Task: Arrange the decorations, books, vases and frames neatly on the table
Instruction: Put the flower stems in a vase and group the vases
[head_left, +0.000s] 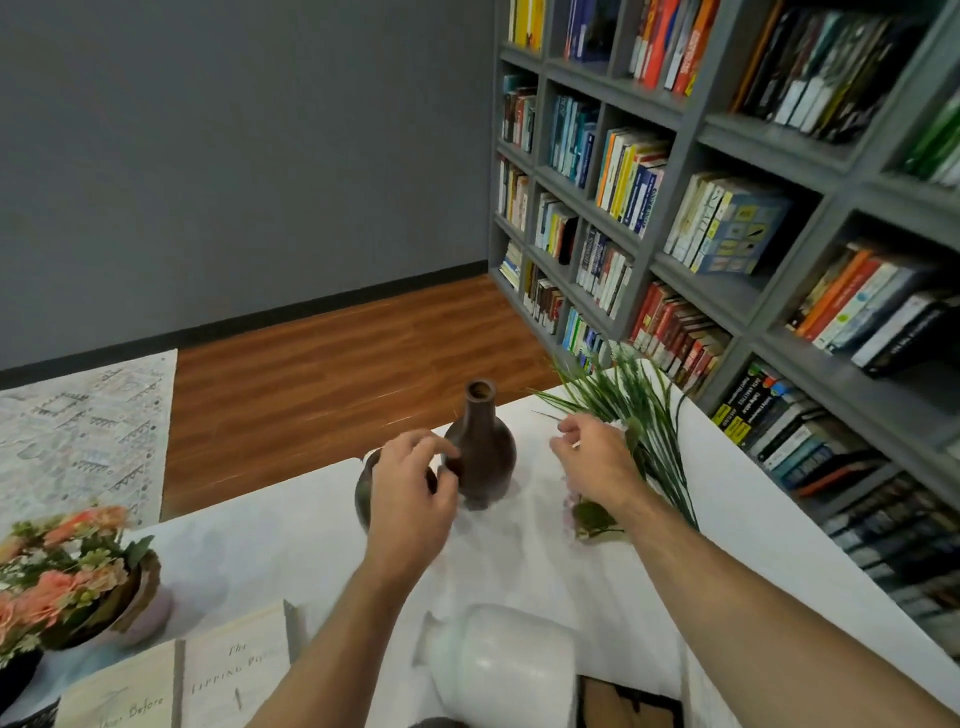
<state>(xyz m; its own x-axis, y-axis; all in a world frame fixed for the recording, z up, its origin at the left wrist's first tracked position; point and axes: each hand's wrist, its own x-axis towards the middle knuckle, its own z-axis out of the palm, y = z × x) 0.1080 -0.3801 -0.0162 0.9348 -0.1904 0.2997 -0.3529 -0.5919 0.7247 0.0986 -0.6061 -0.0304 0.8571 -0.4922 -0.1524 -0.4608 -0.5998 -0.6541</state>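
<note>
Two hands reach mid-frame over your counter (291, 540): your left hand (410, 493) has its grip loosely curled beside the upright brown vase (480, 452), fingertips touching it; your right hand (592, 462) hovers half-open, empty, above green sprigs (634, 405).

So there's a brown vase (480, 452) with a long narrow neck, standing upright near the far edge of the table (291, 540). Just left of it sits a dark round pot (366, 493), mostly hidden. Fake grass (631, 410) lies on its side at the right. A white vase (501, 657) lies tipped over closer in. Two pale books (171, 680) sit side by side near left, next to a pot of peach flowers (57, 561).
</note>
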